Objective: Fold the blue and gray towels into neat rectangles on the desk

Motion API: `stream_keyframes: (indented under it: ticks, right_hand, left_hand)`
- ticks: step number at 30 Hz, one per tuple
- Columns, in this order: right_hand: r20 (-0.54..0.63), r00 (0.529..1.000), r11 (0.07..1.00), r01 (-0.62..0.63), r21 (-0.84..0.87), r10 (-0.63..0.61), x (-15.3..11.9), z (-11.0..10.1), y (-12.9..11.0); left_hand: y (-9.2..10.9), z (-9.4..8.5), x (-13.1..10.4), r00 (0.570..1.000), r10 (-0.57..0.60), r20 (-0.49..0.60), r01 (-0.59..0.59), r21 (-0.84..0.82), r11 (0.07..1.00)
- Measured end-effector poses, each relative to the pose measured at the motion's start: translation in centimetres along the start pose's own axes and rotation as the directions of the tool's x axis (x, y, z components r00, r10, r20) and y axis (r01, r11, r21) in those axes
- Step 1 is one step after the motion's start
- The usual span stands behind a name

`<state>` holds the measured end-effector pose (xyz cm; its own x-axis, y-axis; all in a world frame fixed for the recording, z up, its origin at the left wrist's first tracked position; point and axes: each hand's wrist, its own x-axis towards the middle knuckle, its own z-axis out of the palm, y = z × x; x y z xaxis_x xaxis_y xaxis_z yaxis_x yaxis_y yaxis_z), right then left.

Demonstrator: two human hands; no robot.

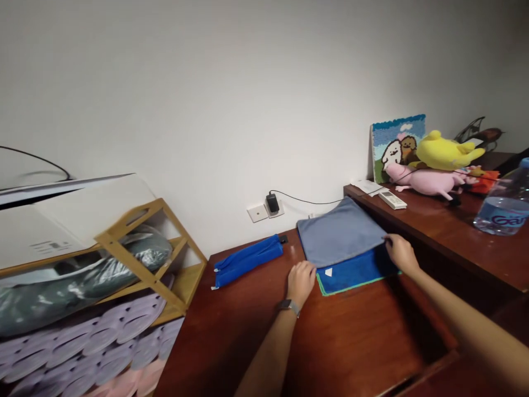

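brown desktop (243, 331), back edge: your left hand (301, 280) and right hand (400, 253) pinch the grey cloth (342, 234), seemingly laying it over the blue cloth (359, 275); level corners look needed next.

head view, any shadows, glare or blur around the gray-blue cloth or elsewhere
In the head view, a dark shadow falls on the tabletop below the right hand; glare glints off the plastic-wrapped bundle, the lilac slippers look soft, the gray-blue cloth reads clearly.

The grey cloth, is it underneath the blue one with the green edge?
No, the grey cloth covers part of the green-edged blue cloth, whose near strip shows past it.
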<state>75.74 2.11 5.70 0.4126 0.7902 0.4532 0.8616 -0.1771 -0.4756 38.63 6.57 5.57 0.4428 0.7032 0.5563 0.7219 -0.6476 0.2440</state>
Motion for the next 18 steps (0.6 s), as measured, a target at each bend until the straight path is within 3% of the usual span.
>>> stream_keyframes:
  ticks: [2, 4, 9, 14, 18]
  right_hand:
    - [0.072, 0.996, 0.998, -0.05, -0.043, 0.053, -2.2, 2.1, 1.8]
    - [0.11, 0.991, 0.996, -0.066, -0.065, 0.073, -3.7, 3.3, 2.9]
    - [0.179, 0.983, 0.995, -0.019, -0.094, 0.036, -4.8, 3.6, 3.3]
    - [0.177, 0.984, 0.963, 0.081, -0.257, -0.036, -5.2, 2.9, 2.6]
    - [0.113, 0.966, 0.913, 0.256, -0.318, -0.231, -6.1, 3.4, -1.0]
  left_hand:
    - [0.1, 2.1, -1.8, 1.0, -0.015, 0.024, 0.015, 0.007, 1.0]
    - [0.1, 2.8, -2.8, 0.999, -0.024, 0.041, 0.023, 0.012, 1.0]
    - [0.4, 2.2, -3.3, 0.997, -0.016, 0.078, 0.016, -0.005, 1.0]
    - [1.2, 0.3, -4.6, 0.993, -0.008, 0.115, 0.013, -0.042, 0.999]
    - [-0.7, -4.1, -8.8, 0.976, 0.001, 0.219, 0.027, -0.126, 0.992]
